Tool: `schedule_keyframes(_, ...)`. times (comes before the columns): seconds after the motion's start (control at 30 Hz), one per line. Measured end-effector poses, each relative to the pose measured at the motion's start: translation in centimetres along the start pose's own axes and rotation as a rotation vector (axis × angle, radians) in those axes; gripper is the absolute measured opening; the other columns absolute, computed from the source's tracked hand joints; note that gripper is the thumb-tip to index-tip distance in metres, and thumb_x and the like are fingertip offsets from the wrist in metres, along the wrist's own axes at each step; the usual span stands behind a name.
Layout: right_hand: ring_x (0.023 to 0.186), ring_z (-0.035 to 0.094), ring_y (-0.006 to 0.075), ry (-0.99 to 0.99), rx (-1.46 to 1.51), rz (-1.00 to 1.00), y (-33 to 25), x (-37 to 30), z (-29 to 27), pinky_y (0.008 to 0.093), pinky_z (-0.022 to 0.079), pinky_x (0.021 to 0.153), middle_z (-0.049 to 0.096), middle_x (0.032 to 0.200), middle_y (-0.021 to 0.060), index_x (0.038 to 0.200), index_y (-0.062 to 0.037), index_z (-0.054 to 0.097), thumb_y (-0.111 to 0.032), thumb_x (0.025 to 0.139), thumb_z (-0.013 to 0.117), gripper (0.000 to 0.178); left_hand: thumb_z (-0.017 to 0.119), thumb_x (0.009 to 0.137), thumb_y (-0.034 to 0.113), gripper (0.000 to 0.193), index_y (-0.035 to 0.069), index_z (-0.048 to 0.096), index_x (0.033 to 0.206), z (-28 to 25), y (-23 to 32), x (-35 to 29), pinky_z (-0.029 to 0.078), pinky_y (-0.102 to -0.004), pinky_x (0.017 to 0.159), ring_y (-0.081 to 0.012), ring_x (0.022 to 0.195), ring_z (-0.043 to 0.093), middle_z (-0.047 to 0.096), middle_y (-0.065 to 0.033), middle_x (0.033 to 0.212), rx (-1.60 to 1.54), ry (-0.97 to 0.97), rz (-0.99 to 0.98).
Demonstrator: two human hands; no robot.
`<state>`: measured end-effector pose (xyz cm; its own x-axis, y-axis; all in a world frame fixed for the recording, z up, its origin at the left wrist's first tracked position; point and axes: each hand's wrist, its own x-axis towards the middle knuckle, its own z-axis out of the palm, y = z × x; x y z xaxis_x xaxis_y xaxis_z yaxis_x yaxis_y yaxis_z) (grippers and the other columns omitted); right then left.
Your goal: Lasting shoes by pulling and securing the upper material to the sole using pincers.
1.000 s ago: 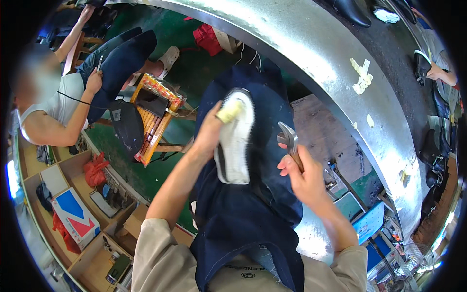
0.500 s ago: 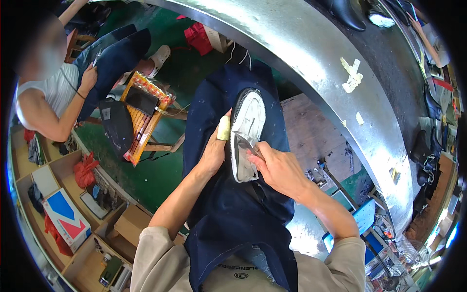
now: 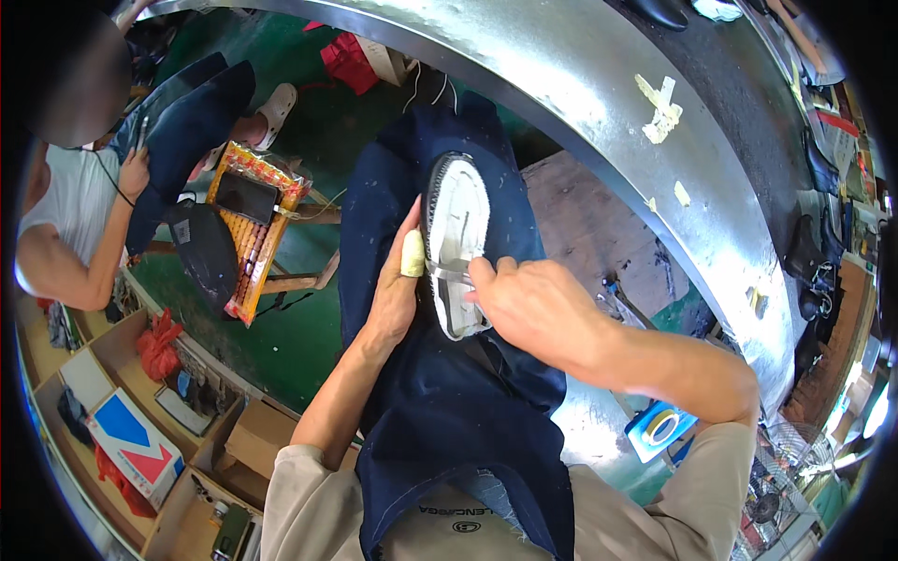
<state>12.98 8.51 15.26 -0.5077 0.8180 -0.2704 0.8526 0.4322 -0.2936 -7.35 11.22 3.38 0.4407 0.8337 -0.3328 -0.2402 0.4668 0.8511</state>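
Across my lap lies a shoe (image 3: 462, 215), its white underside facing up inside a dark, stitched-looking border. My left hand (image 3: 389, 301) grips its left side, the thumb wrapped in yellow tape (image 3: 412, 253) and most fingers hidden beneath the shoe. My right hand (image 3: 547, 313) is closed around a knife (image 3: 449, 273) with a flat metal blade. That blade lies crosswise over the lower half of the underside, its tip close to the left edge near my taped thumb. The knife's grip end is hidden in my fingers. A dark blue apron (image 3: 458, 402) covers my legs under the shoe.
A metal-edged workbench (image 3: 599, 103) curves ahead and right, with dark shoes (image 3: 659, 13) on it. At left, a seated person (image 3: 79, 206) works beside a small wooden stool (image 3: 257, 252) carrying a black bag. Wooden bins (image 3: 122, 341) stand lower left, a blue object (image 3: 659, 430) lower right.
My right elbow has swung outward, and the knife has turned from a slant to nearly crosswise on the underside. The whole view has shifted slightly. My left hand keeps its hold.
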Motion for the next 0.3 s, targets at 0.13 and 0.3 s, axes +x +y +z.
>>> schedule_keyframes(0.13,0.059,0.068,0.0351,0.116,0.223,0.084,0.2,0.6,4.1,0.0415,0.055,0.051,0.063,0.065,0.0146,0.091,-0.0029,0.051,-0.028,0.104,0.062,0.03,0.052,0.11,0.034,0.071,0.006,0.02,0.166,-0.9,1.3,-0.2,0.024,-0.0357,0.126,-0.0208,0.154,0.03,0.03,-0.0102,0.169,-0.253,-0.053,-0.115)
schedule_keyframes(0.3,0.063,0.072,0.0348,0.299,0.518,0.38,-2.8,1.1,5.8,0.0426,0.057,0.053,0.07,0.073,0.0181,0.094,-0.0028,0.053,-0.031,0.103,0.063,0.031,0.058,0.105,0.025,0.075,0.004,0.018,0.166,-1.7,-1.4,0.8,0.024,-0.0386,0.126,-0.0237,0.154,0.029,0.03,-0.0122,0.168,-0.013,-0.096,-0.174)
